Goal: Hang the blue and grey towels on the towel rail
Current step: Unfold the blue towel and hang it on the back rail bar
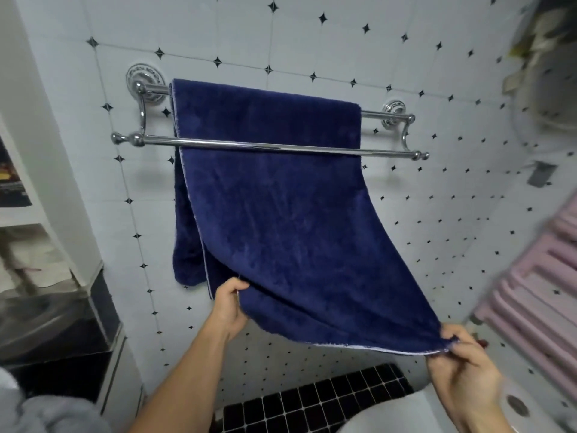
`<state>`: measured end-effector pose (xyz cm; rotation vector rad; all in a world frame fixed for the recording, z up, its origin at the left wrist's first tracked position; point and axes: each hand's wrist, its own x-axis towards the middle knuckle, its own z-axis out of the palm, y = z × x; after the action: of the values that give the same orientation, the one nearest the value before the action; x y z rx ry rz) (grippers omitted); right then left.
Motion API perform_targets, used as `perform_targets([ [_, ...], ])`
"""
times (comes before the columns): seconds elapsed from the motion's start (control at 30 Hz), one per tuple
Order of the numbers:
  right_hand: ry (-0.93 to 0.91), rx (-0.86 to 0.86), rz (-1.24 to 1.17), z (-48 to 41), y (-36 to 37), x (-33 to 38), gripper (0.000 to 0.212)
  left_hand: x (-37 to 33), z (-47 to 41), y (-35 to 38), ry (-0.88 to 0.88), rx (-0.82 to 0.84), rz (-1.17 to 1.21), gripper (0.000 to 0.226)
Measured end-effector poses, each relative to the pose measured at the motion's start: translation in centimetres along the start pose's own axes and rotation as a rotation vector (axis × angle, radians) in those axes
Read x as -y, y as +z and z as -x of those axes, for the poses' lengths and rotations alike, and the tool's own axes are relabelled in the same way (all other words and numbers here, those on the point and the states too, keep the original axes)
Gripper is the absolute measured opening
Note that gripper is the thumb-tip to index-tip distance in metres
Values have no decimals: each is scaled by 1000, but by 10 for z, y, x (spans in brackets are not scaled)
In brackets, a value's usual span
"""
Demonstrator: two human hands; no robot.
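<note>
The blue towel [281,198] is hanging over the back bar of the chrome towel rail [93,140], which is fixed to the white tiled wall [281,42] with its small dark diamond marks. The front bar of the rail is crossing in front of the towel, with the cloth passing behind it. The back half of the towel is hanging straight down close to the wall, while the front half is being drawn out and away from the wall toward the camera. The left hand [229,303] is closing on the towel's lower left corner, fingers curled around the edge. The right hand [465,367] is pinching the lower right corner between thumb and fingers, holding it out lower and farther right, so the pale hem is stretching between the two hands, which are well apart. A fold of the grey towel [40,410] is showing at the bottom left edge, blurred, near the left arm. A pink radiator [537,285] is standing at the right, and black floor tiles [312,401] are lying below the hands.
</note>
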<state>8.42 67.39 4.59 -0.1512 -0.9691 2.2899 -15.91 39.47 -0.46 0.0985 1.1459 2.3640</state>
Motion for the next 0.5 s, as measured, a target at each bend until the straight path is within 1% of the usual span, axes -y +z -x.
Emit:
perform_targets([
  [0.03,-73,-55,119,2,1,0,29,0,-2,1,-12,-5,5,32],
  [0.07,-109,-82,179,3,5,0,29,2,-4,2,-26,-12,-3,28],
  [0.17,-127,-98,257,6,11,3,27,9,-2,3,-25,-20,-69,24],
  [0.27,-143,-125,409,8,4,8,26,14,7,-6,63,-49,-160,20],
  [0.33,-172,-177,577,7,-4,7,25,13,16,-15,109,-43,-235,19],
  [0.4,-213,-217,775,3,-8,4,16,8,29,-22,126,-19,-307,30],
  [0.5,-248,-299,899,-7,-11,-6,14,-2,58,-29,148,31,-420,49],
])
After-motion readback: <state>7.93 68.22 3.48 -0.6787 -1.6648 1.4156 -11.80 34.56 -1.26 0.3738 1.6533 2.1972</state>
